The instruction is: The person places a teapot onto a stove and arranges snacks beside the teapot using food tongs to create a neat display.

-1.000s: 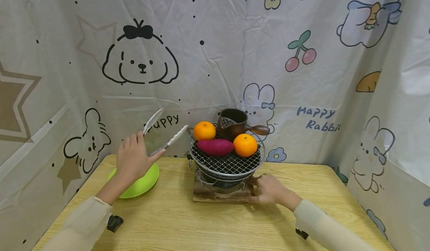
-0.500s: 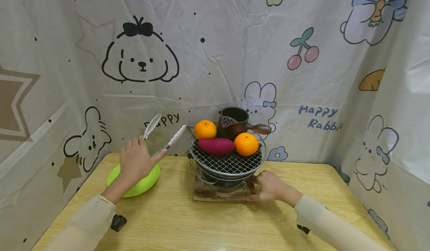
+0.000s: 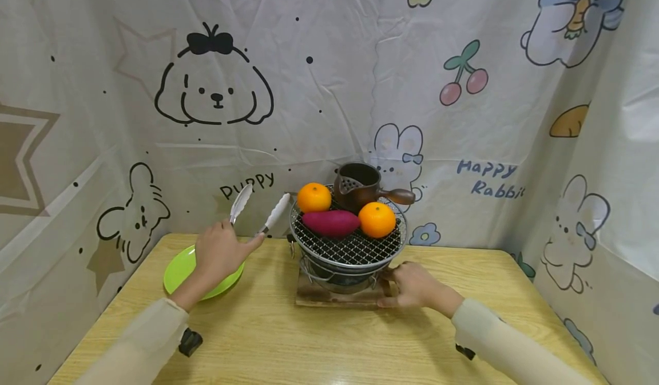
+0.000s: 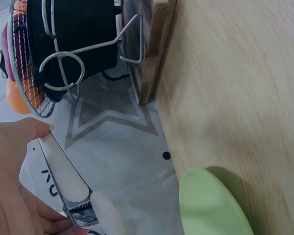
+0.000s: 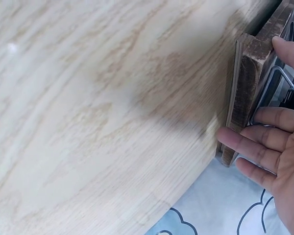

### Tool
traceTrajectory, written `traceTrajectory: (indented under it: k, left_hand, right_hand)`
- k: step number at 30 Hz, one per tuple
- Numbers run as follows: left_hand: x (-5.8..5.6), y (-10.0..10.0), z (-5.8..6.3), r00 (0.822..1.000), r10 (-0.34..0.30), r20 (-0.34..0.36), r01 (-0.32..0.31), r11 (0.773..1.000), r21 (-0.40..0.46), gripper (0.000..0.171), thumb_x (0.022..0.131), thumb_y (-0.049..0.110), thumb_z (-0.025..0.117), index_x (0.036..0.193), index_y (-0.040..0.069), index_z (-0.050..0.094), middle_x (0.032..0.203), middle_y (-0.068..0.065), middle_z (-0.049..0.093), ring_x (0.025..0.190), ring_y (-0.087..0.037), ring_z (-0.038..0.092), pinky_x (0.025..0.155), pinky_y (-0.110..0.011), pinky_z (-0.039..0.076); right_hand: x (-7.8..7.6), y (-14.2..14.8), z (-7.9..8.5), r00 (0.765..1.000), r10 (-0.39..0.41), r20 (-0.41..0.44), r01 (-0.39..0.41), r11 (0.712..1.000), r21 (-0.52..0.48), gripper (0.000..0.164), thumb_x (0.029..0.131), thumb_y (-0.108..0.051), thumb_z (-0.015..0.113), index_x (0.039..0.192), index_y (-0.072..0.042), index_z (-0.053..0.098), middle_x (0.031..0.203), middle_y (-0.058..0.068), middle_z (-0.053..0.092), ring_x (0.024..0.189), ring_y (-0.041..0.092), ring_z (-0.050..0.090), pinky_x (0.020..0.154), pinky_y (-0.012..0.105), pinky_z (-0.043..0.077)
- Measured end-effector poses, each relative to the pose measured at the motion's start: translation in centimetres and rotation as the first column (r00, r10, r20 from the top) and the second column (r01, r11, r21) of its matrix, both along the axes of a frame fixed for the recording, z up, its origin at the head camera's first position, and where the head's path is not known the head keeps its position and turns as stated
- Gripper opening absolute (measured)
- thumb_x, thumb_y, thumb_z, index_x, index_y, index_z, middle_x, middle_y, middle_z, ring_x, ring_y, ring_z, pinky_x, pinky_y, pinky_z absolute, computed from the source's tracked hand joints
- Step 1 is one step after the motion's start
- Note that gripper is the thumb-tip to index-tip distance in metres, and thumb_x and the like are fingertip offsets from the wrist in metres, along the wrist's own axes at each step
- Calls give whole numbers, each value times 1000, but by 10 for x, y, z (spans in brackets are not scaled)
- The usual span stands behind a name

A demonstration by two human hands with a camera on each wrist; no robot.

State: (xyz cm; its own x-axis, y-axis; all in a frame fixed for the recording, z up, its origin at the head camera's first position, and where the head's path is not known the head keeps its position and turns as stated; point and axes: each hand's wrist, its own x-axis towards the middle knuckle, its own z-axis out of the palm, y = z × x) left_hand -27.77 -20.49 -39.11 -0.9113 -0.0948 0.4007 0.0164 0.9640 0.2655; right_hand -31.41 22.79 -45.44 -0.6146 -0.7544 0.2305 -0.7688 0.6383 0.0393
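My left hand [image 3: 221, 253] holds a pair of tongs [image 3: 278, 212], their white-tipped arms spread apart and pointing up and away, left of a small round grill [image 3: 355, 255]. Nothing sits between the tips. On the wire mesh lie a purple sweet potato [image 3: 331, 223], an orange [image 3: 314, 198] at the left and another orange [image 3: 378, 220] at the right. A brown side-handled teapot [image 3: 360, 189] without a lid stands behind them. My right hand [image 3: 412, 286] grips the right end of the wooden base [image 3: 334, 300] under the grill, thumb at its front corner [image 5: 252, 54].
A green plate [image 3: 177, 270] lies on the table [image 3: 288, 345] at the left, partly behind my left hand and forearm. A printed curtain [image 3: 319, 104] encloses the back and both sides. A metal ring [image 4: 63, 89] hangs on the grill's left side.
My left hand has moved to the right and lower, toward the grill, carrying the tongs with it. My right hand stays on the wooden base, and the food has not moved.
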Motion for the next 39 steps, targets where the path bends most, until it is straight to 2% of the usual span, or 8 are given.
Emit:
traceTrajectory:
  k: [3, 5, 7, 10, 12, 15, 25, 39]
  left_hand:
    - [-2, 4, -3, 1000, -7, 7, 7, 1000, 18, 77, 86, 67, 66, 87, -10, 59, 76, -21, 59, 68, -36, 60, 55, -44, 46]
    - [-3, 6, -6, 1000, -5, 15, 4, 1000, 31, 77, 86, 66, 66, 86, -10, 59, 77, -21, 59, 68, -36, 60, 54, -44, 46]
    - [-3, 9, -8, 1000, -1, 23, 0, 999, 45, 77, 86, 66, 66, 88, -11, 58, 79, -22, 59, 70, -36, 60, 55, -44, 47]
    - [-4, 12, -11, 999, 1, 47, -4, 998, 58, 78, 86, 67, 65, 90, -11, 57, 81, -22, 58, 72, -35, 59, 56, -45, 48]
    - [-4, 14, -12, 998, -1, 64, -3, 998, 67, 78, 87, 67, 64, 90, -10, 56, 81, -22, 57, 73, -35, 59, 56, -45, 48]
    - [-5, 16, -14, 996, -6, 84, -1, 996, 86, 76, 87, 68, 63, 89, -8, 55, 81, -21, 57, 73, -34, 59, 56, -44, 48]
    - [-5, 20, -18, 993, 5, 116, -17, 995, 103, 79, 86, 73, 60, 86, -6, 55, 81, -20, 58, 72, -32, 58, 55, -40, 47]
    - [-4, 23, -19, 990, 26, 140, -41, 994, 104, 82, 84, 72, 62, 92, -9, 56, 86, -22, 59, 78, -35, 59, 60, -44, 49]
  right_hand:
    - [0, 1, -2, 999, 12, -45, -11, 1000, 15, 41, 84, -58, 72, 74, -19, 64, 51, -18, 30, 48, 2, 29, 51, 22, 34]
    - [-1, 2, -4, 997, 18, -80, -15, 999, 32, 42, 86, -59, 70, 74, -19, 64, 52, -15, 39, 49, 4, 34, 54, 25, 41]
    - [-1, 3, -6, 994, 20, -105, -14, 998, 54, 44, 88, -60, 67, 85, -16, 70, 62, -10, 57, 53, 8, 46, 61, 30, 49]
    - [0, 4, -8, 993, 19, -113, -9, 996, 88, 57, 93, -61, 61, 108, -8, 74, 96, 0, 76, 70, 15, 62, 76, 38, 57]
    - [1, 4, -9, 994, 18, -108, -7, 995, 103, 63, 95, -61, 59, 120, -4, 72, 116, 6, 75, 81, 20, 68, 83, 41, 58]
    - [2, 5, -8, 994, 21, -110, -7, 993, 121, 66, 96, -60, 57, 124, -2, 70, 125, 11, 73, 93, 23, 71, 89, 43, 58]
    - [5, 5, -7, 991, 40, -127, -21, 990, 141, 64, 97, -59, 57, 122, -1, 70, 120, 13, 72, 102, 26, 68, 90, 44, 58]
    - [5, 7, -15, 986, 62, -155, -38, 988, 151, 66, 100, -57, 53, 131, 0, 65, 130, 16, 67, 108, 28, 67, 91, 44, 58]
